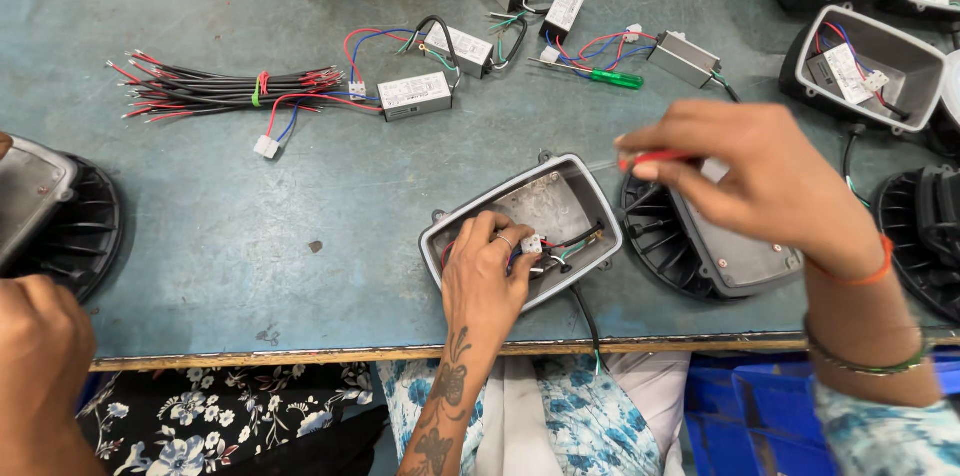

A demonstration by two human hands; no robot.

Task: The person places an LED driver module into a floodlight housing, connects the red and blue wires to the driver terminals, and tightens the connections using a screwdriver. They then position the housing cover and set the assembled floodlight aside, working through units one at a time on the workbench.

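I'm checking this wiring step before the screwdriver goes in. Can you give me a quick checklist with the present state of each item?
1. Left hand steadies the white connector: ok.
2. Right hand grips the red-handled screwdriver: ok.
3. Screwdriver tip seated on a screw: not ok, it sits above the grey housing.
4. Wires lie inside the housing: ok.
5. Wire ends fully inserted: cannot tell.
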